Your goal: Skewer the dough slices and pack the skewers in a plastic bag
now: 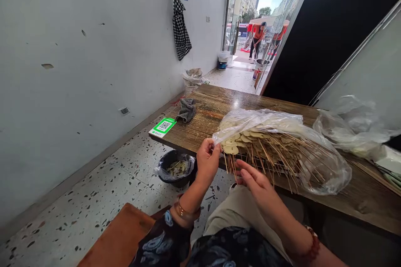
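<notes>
A pile of wooden skewers (275,150) threaded with thin, pale slices, which look like potato, lies along the near edge of the table. A clear plastic bag (265,116) covers the top and right end of the pile. My left hand (207,163) pinches the bag's edge at the left end, right beside the slices. Below the slices, my right hand (258,182) is by the bare stick ends poking over the edge, its fingers stretched out and apart. Whether its fingertips touch the sticks is hard to tell.
On the wooden table (216,100) are a grey cloth (187,110), a QR-code card (163,127) and crumpled plastic bags (354,125). A lined bin (177,169) with scraps stands below. An orange-brown stool (122,238) is at lower left. Outside the doorway a person (257,39) bends forward.
</notes>
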`<state>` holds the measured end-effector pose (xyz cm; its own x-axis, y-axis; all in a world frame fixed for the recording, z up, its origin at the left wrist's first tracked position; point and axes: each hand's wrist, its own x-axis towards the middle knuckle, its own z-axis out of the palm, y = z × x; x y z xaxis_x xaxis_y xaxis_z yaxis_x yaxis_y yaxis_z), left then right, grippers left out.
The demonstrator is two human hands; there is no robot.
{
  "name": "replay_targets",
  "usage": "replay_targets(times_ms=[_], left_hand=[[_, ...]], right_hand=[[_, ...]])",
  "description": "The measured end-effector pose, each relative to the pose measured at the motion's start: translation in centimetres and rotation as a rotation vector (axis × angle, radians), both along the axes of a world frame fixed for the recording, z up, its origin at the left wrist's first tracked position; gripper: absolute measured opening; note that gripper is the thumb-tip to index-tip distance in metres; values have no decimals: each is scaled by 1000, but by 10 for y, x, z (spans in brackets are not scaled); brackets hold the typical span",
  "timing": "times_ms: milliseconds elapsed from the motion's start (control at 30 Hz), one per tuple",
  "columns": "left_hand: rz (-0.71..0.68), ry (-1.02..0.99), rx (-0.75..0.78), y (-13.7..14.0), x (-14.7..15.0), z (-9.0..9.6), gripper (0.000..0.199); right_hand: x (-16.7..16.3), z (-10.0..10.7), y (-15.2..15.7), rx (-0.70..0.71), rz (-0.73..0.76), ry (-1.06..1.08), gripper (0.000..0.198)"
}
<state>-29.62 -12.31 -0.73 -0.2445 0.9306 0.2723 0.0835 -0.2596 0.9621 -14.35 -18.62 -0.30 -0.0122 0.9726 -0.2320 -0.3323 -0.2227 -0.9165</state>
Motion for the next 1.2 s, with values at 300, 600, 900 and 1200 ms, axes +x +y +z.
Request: replay_targets(times_ms=[300, 600, 900, 1200], left_hand=[[-10, 316, 28, -19, -4, 3, 13], [-50, 485, 120, -25, -4, -10, 10], [27, 559, 199, -29, -6, -11, 12], [-6, 534, 175, -28, -5, -18, 3]], right_hand=[[-32, 12, 20, -233, 187, 248, 32], [-38, 5, 38, -198, 203, 134, 43], [-46, -9, 27, 125, 30, -225, 39], [-47, 2, 50, 85, -5, -169, 29]])
